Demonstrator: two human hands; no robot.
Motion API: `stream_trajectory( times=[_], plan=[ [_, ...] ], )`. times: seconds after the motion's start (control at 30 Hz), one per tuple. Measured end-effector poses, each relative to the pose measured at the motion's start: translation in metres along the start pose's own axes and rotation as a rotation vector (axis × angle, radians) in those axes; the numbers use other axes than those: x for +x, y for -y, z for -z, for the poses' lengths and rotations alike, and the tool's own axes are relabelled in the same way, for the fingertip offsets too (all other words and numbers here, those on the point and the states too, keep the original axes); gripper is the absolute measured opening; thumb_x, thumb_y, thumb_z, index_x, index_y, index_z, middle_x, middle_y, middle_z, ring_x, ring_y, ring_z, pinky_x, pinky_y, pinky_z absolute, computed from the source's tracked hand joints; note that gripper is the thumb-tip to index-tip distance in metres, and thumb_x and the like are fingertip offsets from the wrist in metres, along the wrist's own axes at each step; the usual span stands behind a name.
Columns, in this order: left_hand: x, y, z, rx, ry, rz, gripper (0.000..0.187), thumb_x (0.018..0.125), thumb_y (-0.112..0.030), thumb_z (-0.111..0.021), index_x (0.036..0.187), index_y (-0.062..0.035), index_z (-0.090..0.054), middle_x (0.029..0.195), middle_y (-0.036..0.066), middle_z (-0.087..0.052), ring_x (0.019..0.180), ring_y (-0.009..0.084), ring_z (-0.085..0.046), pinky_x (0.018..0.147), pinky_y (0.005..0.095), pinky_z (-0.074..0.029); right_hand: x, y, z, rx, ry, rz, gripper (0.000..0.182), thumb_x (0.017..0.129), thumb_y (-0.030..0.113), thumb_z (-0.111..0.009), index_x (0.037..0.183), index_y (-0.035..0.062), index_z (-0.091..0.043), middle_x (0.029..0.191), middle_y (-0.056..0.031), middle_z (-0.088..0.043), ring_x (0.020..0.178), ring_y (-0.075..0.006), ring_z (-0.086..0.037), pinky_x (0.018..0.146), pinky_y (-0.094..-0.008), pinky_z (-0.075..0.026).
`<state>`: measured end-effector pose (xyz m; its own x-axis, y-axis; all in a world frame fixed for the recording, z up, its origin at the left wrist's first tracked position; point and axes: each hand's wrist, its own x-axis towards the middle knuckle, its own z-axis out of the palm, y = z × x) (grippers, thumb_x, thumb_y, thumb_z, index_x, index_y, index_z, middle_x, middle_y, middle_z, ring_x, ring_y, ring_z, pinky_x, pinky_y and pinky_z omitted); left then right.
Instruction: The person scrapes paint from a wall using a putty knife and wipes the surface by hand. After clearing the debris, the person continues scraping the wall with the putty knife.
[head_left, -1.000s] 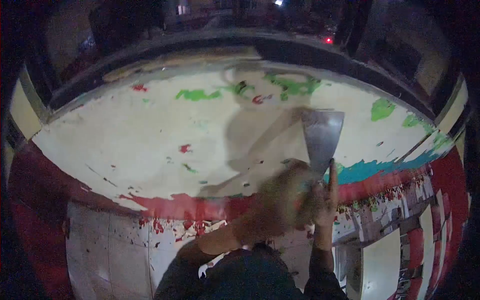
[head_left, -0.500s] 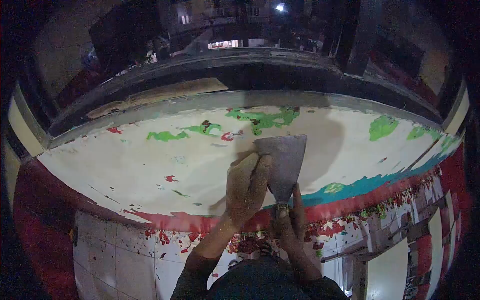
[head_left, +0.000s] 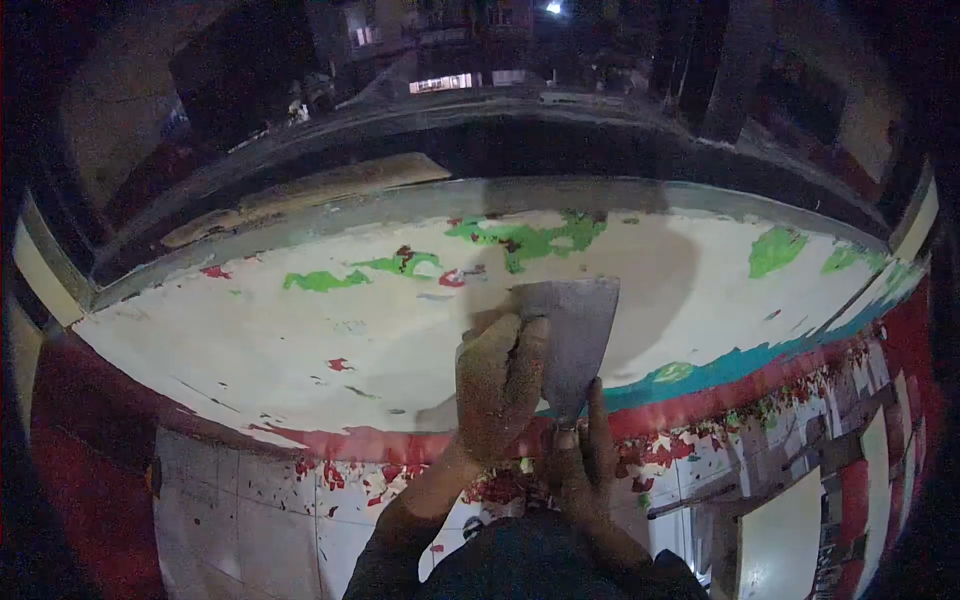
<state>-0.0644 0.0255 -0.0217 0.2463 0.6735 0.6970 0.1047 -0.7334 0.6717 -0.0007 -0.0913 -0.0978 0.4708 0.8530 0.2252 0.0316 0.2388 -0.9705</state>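
A wide scraper with a flat grey metal blade (head_left: 580, 335) is held up over the paint-patched ledge (head_left: 400, 320), its broad edge pointing away from me. My right hand (head_left: 582, 460) is closed round its handle, one finger stretched along the blade's lower right side. My left hand (head_left: 492, 390) is closed beside the blade's left edge and overlaps it. Its fingers are pressed together; whatever they hold, if anything, is hidden. Green paint patches (head_left: 520, 238) and small red flakes (head_left: 340, 364) mark the ledge's pale surface.
Beyond the ledge runs a dark window frame, with a long brownish strip (head_left: 310, 195) lying along it. A red and teal painted band (head_left: 690, 385) edges the near side. Paint chips (head_left: 390, 480) litter the tiled floor below. Pale panels (head_left: 780, 540) stand at lower right.
The view has shifted slightly. The scraper and both hands sit a little lower and further right in the picture, the hands keeping their closed shape.
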Motion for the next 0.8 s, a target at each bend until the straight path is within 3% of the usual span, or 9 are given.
stream_trajectory(
  times=[0.1,0.2,0.23,0.33,0.57,0.67,0.7,0.8],
  plan=[
    [0.003,-0.008,0.003,-0.089,0.000,0.139,0.027,0.083,-0.017,-0.047,0.063,0.0010,-0.044,0.055,0.015,-0.043,0.050,0.0301,-0.042,0.048,0.0378,-0.033,0.005,0.022,-0.007,0.024,0.027,-0.034,0.066,0.087,0.027,-0.041,0.133,0.0016,-0.003,0.066,-0.0024,-0.045,0.050,-0.0067,-0.040,0.044,-0.0205,-0.034],
    [-0.002,-0.009,0.000,-0.147,0.008,0.123,0.028,0.083,-0.017,-0.047,0.063,0.0012,-0.044,0.054,0.015,-0.041,0.048,0.0296,-0.040,0.047,0.0371,-0.032,-0.005,0.020,-0.010,0.092,-0.056,-0.087,0.064,0.087,0.025,-0.041,0.133,0.0013,-0.003,0.065,-0.0026,-0.045,0.050,-0.0073,-0.041,0.045,-0.0205,-0.034],
    [-0.004,0.002,-0.002,0.022,-0.015,-0.017,0.028,0.083,-0.018,-0.047,0.063,0.0007,-0.043,0.053,0.015,-0.040,0.047,0.0288,-0.040,0.046,0.0368,-0.031,-0.001,0.021,-0.010,0.056,-0.036,-0.050,0.063,0.087,0.025,-0.040,0.134,0.0020,-0.003,0.064,-0.0027,-0.045,0.050,-0.0074,-0.041,0.045,-0.0206,-0.034],
    [0.005,-0.005,0.002,-0.061,-0.019,0.055,0.028,0.084,-0.022,-0.047,0.065,-0.0012,-0.046,0.053,0.012,-0.041,0.044,0.0245,-0.040,0.044,0.0338,-0.032,-0.002,0.023,-0.009,-0.012,-0.004,-0.041,0.062,0.088,0.024,-0.039,0.134,0.0035,-0.004,0.063,-0.0026,-0.045,0.049,-0.0077,-0.040,0.045,-0.0210,-0.035],
    [0.005,-0.007,0.001,-0.057,-0.046,0.035,0.032,0.085,-0.026,-0.045,0.066,-0.0004,-0.045,0.054,0.013,-0.042,0.046,0.0254,-0.041,0.045,0.0355,-0.032,0.002,0.031,-0.013,0.054,-0.013,-0.053,0.062,0.087,0.022,-0.041,0.134,0.0020,-0.004,0.061,-0.0023,-0.045,0.047,-0.0075,-0.040,0.042,-0.0206,-0.033],
    [-0.001,-0.002,0.002,-0.039,0.036,0.142,0.031,0.084,-0.025,-0.045,0.065,-0.0004,-0.045,0.054,0.013,-0.042,0.048,0.0249,-0.042,0.046,0.0353,-0.032,-0.006,0.019,-0.007,0.066,-0.031,-0.060,0.062,0.087,0.021,-0.041,0.133,0.0019,-0.004,0.062,-0.0021,-0.046,0.047,-0.0076,-0.040,0.042,-0.0199,-0.032],
    [0.000,0.001,-0.002,-0.041,-0.034,-0.018,0.029,0.084,-0.022,-0.046,0.065,-0.0006,-0.045,0.054,0.013,-0.042,0.047,0.0244,-0.042,0.046,0.0348,-0.032,-0.005,0.016,-0.007,0.043,-0.049,-0.043,0.062,0.087,0.020,-0.041,0.134,0.0020,-0.004,0.063,-0.0020,-0.046,0.047,-0.0076,-0.040,0.042,-0.0197,-0.032],
    [0.001,0.004,-0.001,0.014,-0.023,-0.026,0.026,0.084,-0.020,-0.046,0.067,-0.0007,-0.047,0.054,0.012,-0.043,0.045,0.0207,-0.042,0.044,0.0325,-0.033,-0.002,0.027,-0.010,0.002,-0.033,-0.028,0.061,0.088,0.021,-0.040,0.133,0.0014,-0.004,0.063,-0.0022,-0.047,0.047,-0.0075,-0.040,0.042,-0.0197,-0.032]
  ],
)
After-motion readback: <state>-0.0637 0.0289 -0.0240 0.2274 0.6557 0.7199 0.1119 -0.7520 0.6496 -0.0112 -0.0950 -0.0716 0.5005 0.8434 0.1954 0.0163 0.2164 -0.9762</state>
